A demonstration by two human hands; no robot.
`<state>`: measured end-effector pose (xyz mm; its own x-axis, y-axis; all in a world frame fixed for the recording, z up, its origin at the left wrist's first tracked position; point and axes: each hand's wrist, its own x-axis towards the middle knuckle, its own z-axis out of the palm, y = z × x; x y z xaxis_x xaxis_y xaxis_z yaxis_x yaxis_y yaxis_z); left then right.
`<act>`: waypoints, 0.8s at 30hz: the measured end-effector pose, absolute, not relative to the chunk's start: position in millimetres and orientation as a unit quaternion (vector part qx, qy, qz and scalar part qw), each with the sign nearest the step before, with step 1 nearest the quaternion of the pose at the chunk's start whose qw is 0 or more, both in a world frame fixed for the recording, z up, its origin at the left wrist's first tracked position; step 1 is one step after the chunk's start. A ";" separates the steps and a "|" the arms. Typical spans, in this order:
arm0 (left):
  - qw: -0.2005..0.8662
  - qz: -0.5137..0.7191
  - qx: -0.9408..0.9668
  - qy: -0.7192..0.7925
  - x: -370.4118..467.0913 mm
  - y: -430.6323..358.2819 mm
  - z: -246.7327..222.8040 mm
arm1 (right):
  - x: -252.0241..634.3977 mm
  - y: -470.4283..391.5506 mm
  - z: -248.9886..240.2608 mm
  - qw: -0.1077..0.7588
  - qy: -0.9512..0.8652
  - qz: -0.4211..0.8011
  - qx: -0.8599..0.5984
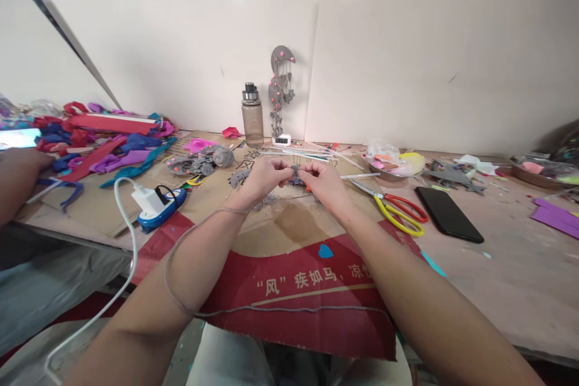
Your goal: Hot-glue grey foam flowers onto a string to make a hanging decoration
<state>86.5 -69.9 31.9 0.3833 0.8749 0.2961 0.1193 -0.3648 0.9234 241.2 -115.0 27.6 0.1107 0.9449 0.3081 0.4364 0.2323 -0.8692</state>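
Both hands meet over the cardboard sheet (pixel 298 265) with its red printed front. My left hand (pixel 270 176) and my right hand (pixel 320 180) pinch a small grey piece (pixel 295 170) between their fingertips; its exact shape is too small to tell. Grey yarn (pixel 181 235) loops over my left forearm and trails across the red cardboard. Left of the hands lie a grey yarn ball (pixel 223 157) and grey pieces with coloured dots (pixel 192 164). Scissors with red and yellow handles (pixel 398 211) rest right of my right hand.
A bottle (pixel 252 117) and hanging grey moon ornaments (pixel 281 87) stand behind. A black phone (pixel 449 215) and a bowl (pixel 393 172) are at right. A blue power strip (pixel 161 211) with a white cable, colourful fabric (pixel 117 154) and another person's arm (pixel 18 181) are at left.
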 end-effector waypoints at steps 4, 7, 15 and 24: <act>0.539 0.374 0.684 0.320 84.2 -68.5 32.3 | 246.7 -113.4 28.1 0.491 -0.601 0.258 -0.575; 0.577 0.349 0.671 0.308 80.3 -67.8 33.7 | 250.9 -112.7 28.2 0.475 -0.602 0.265 -0.584; 0.509 0.383 0.693 0.338 81.3 -69.6 34.5 | 248.8 -119.6 35.7 0.428 -0.618 0.233 -0.616; 0.442 0.354 0.739 0.366 82.9 -66.0 28.8 | 245.0 -119.6 35.4 0.413 -0.639 0.193 -0.619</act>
<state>82.9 -66.0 28.8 0.4818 0.8532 0.1997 0.2280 -0.3421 0.9116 245.0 -119.6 35.4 0.1078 0.9512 0.2891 0.6326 0.1587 -0.7580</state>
